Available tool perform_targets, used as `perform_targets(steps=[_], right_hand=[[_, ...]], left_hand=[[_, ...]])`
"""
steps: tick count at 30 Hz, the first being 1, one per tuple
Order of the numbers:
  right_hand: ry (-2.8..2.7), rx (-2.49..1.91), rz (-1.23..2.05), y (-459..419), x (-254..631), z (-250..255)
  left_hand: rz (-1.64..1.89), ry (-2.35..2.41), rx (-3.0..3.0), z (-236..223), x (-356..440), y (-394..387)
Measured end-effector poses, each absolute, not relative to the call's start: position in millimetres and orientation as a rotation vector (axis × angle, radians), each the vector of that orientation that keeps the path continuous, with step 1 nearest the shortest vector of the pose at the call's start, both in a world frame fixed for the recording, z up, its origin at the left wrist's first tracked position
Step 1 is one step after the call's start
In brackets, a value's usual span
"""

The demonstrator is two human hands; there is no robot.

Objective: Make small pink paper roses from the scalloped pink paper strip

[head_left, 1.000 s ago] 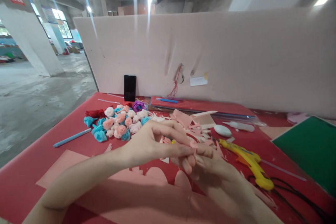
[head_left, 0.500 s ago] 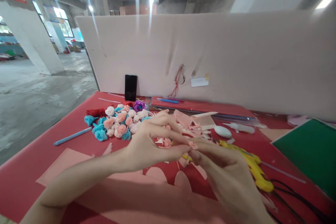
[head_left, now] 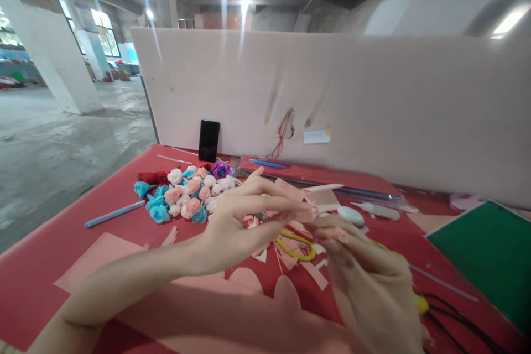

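- Pink piece (head_left: pixel 314 210) is up in the air over the table (head_left: pixel 120 193), at the tips of the left hand (head_left: pixel 236 221).
- Left fingers: thumb and fingertips are drawn almost together on it, the other fingers loosely spread.
- Right hand (head_left: pixel 369 276): its fingers are curled in close and seem to pinch a pink strip (head_left: pixel 340 234); whether strip and piece are joined, I cannot tell.
- The step in hand looks like fine shaping by fingertip, both hands working close beside each other.
- From here, a move calls for a light pinch on the left, so the soft piece isn't crushed, and small, steady turns or tugs on the right.
- Below the hands are scissors (head_left: pixel 296 254) with yellow handles, among scraps (head_left: pixel 313 274); nearer the body is a pink sheet (head_left: pixel 224 310).
- Flowers (head_left: pixel 191 207) sit in a cluster beyond the left forearm.
- A yellow tool (head_left: pixel 420 303) is mostly hidden behind the right hand, its cable running off to the right.
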State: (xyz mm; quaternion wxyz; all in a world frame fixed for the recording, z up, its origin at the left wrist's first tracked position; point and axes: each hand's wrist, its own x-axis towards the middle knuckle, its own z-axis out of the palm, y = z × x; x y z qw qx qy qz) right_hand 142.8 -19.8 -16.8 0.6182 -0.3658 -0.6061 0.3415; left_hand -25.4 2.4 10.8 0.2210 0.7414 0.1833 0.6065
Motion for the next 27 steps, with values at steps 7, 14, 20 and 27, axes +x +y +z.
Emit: perform_targets(steps=[7,14,20,27], right_hand=[[-1.413,-0.837,0.908,-21.5,136.4,-16.8],[-1.448,-0.811,0.816,-22.7,137.0,-14.9],[-1.486,-0.843,0.820,-25.0,136.0,-14.5],[-1.613,-0.850,0.578,-23.7,140.8,-6.6]], left_hand=[[1.526,0.669,1.635,6.0,-16.7,0.4],[1.531,0.654,1.591,-2.8,-15.4,1.5],[1.496,0.765,1.543,-2.1,-15.0,0.4],[1.338,0.645,1.593,4.8,-20.5,6.8]])
